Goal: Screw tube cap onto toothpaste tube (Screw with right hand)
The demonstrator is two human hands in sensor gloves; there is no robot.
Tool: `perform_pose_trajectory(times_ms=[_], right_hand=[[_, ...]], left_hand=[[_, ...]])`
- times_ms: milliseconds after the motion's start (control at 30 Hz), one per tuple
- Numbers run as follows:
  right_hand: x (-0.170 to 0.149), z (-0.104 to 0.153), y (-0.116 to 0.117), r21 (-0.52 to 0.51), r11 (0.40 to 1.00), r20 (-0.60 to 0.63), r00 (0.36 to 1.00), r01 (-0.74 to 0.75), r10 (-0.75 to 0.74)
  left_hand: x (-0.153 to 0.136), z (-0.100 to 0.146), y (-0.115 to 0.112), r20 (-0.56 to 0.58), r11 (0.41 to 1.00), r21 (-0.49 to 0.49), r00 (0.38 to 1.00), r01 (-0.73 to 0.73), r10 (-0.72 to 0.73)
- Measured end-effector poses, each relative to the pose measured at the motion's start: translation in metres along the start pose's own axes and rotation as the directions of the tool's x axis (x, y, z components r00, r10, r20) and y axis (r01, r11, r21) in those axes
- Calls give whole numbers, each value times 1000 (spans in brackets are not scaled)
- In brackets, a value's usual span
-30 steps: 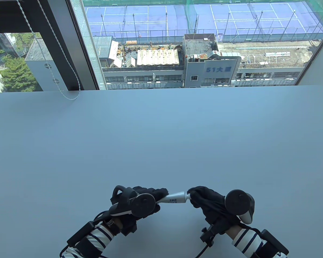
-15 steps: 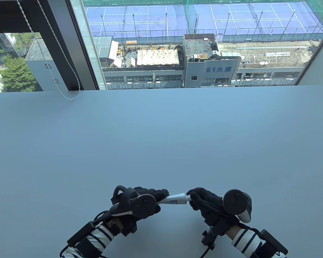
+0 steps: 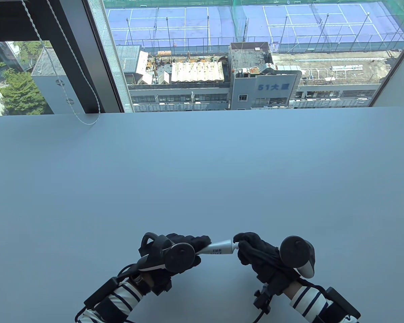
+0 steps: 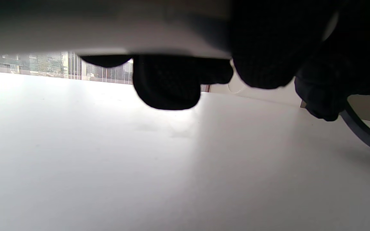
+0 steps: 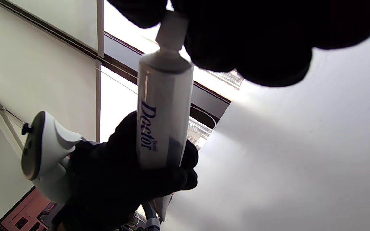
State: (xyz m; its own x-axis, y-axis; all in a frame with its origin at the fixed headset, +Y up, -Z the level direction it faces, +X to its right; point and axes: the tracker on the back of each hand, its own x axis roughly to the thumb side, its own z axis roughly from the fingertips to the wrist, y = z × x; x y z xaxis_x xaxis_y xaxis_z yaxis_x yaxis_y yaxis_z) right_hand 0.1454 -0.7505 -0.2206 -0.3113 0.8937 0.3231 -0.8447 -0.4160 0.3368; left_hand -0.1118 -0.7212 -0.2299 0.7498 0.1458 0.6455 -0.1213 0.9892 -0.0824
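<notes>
A white toothpaste tube (image 3: 219, 248) with dark lettering is held level just above the table near its front edge. My left hand (image 3: 188, 247) grips the tube's body; this also shows in the right wrist view (image 5: 130, 179). My right hand (image 3: 247, 244) pinches the white cap (image 5: 171, 30) at the tube's right end, fingers wrapped around it. In the right wrist view the tube (image 5: 162, 112) runs up to the cap, which sits on the tube's neck between my right fingertips (image 5: 246, 48). The left wrist view shows only dark left fingers (image 4: 169, 83) over the tube's pale underside (image 4: 108, 35).
The white table (image 3: 202, 175) stretches away to a large window at the back. A blind cord (image 3: 84, 119) hangs down to the table's far left edge. A cable (image 4: 365, 131) loops at the right in the left wrist view.
My right hand has turned slightly at the cap, its tracker shifting a little left and its wrist dropping. The tube and my left hand have stayed in place.
</notes>
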Motion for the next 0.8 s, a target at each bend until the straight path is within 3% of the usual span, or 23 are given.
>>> perform_pose_trajectory(times_ms=[300, 467, 600, 800], right_hand=[[-4, 1, -4, -31, 999, -72, 997, -18, 16], [0, -1, -1, 27, 1000, 9, 1000, 11, -11], [0, -1, 0, 12, 1000, 20, 1000, 11, -11], [-4, 0, -2, -31, 999, -69, 997, -31, 29]], left_hand=[[-2, 0, 0, -11, 1000, 0, 1000, -12, 12], [-1, 0, 0, -8, 1000, 2, 1000, -15, 15], [1, 0, 0, 13, 1000, -6, 1000, -11, 11], [0, 0, -2, 2, 1000, -10, 1000, -16, 16]])
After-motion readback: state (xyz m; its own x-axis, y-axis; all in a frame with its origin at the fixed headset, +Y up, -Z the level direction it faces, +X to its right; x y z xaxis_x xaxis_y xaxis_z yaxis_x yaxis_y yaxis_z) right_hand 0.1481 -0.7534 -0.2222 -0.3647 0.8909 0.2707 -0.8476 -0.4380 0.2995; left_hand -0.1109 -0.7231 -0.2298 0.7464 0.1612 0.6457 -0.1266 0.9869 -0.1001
